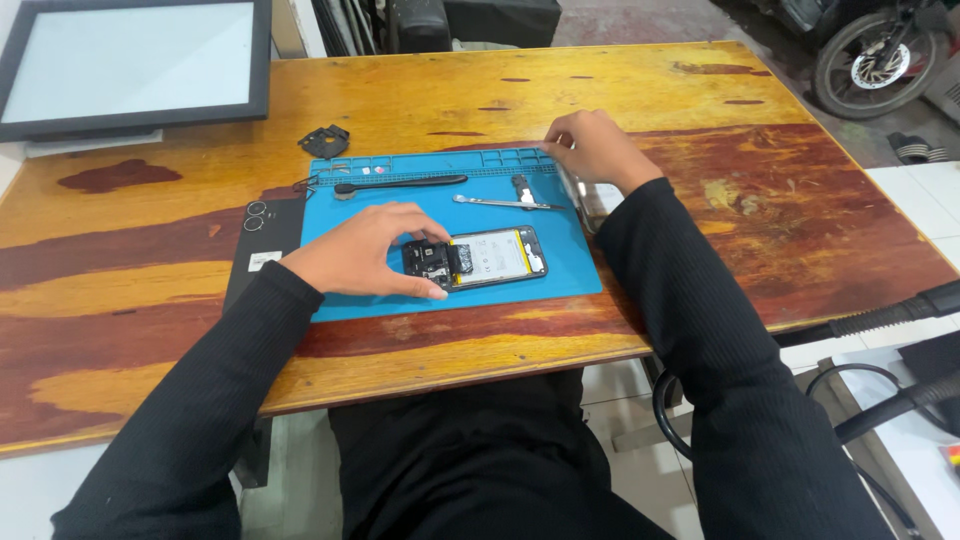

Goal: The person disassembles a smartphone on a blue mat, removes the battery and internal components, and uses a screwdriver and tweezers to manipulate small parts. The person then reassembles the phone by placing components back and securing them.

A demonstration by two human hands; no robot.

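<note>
We log a blue work mat (380,215) whose far-edge tray compartments (440,163) hold small parts too tiny to identify. Our left hand (365,250) curls loosely over the opened phone (480,258) at mat centre, fingertips pinching its dark end. Our right hand (597,145) reaches to the mat's far corner, fingers bent down; whether it grips anything we cannot tell.

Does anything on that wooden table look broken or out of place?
The opened smartphone on the blue rubber mat lies with its back off, battery and circuitry bare, the left hand gripping one end. Its black back cover rests off the mat's left edge. Nothing looks spilled.
</note>
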